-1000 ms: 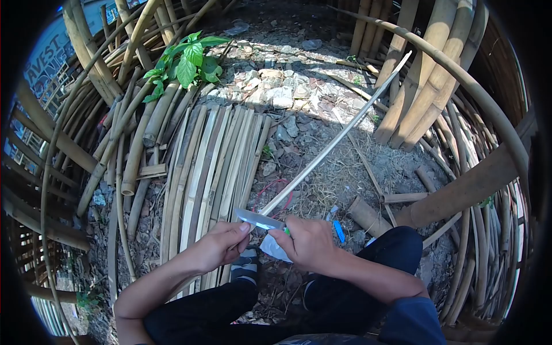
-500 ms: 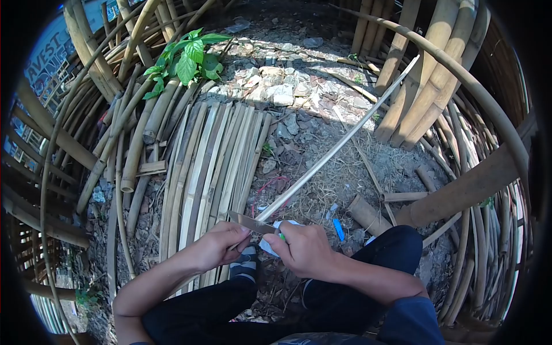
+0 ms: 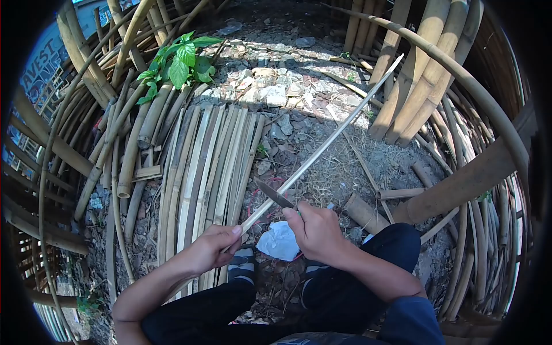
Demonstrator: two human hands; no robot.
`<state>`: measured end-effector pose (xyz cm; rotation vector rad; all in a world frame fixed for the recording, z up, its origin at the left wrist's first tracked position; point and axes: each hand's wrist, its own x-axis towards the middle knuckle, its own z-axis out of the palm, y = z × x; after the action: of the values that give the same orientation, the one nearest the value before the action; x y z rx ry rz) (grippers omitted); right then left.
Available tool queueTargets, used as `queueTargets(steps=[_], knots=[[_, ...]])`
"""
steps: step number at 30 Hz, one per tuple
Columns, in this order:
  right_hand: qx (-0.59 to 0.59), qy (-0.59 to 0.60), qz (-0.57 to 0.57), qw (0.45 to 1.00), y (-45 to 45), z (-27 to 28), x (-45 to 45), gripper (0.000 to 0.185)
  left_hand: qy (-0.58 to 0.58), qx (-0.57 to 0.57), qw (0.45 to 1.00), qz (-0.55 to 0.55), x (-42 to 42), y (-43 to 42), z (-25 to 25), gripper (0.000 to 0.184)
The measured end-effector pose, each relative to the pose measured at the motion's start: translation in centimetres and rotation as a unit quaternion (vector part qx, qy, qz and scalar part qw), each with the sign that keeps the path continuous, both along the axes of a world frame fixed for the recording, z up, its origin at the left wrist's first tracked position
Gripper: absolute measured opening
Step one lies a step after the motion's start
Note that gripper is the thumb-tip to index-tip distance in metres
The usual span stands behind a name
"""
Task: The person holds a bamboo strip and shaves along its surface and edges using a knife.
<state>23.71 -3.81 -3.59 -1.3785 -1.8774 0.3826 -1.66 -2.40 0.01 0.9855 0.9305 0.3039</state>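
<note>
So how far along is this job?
Splitting looks done: bamboo strips lie on the ground. In hand: the left hand holds a pale strip, the right hand a knife across it. Probably left: shaving this strip; whether the laid ones need work, I cannot tell.

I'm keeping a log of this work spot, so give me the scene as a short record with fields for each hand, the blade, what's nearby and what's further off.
Left hand: grips the near end of a long, pale, thin bamboo strip
Right hand: holds a knife with a dark metal blade
Blade position: crosses the strip; contact unclear
Nearby: crumpled white sheet, material unclear; row of split tan bamboo slats
Further off: leafy green plant, thick tan bamboo poles
</note>
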Motion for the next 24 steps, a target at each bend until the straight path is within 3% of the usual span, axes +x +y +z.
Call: queueTargets(steps=[2, 10, 19, 24], knots=[[-0.007, -0.036, 0.069, 0.997, -0.8, 0.6, -0.5, 0.044, 0.007, -0.007, 1.000, 0.000, 0.2, -0.1, 0.1, 0.049], [-0.001, -0.032, 0.122, 0.992, -2.3, 0.4, -2.5, 0.046, -0.023, -0.004, 1.000, 0.000, 0.4, -0.3, -0.3, 0.039], [0.056, -0.037, 0.104, 0.992, -1.5, -0.1, -2.3, 0.045, 0.000, -0.001, 1.000, 0.031, 0.7, -0.3, -0.1, 0.042], [-0.016, -0.029, -0.017, 0.999, 0.7, 0.4, 1.0, 0.043, -0.005, 0.000, 1.000, 0.014, -0.1, -0.1, -0.2, 0.048]])
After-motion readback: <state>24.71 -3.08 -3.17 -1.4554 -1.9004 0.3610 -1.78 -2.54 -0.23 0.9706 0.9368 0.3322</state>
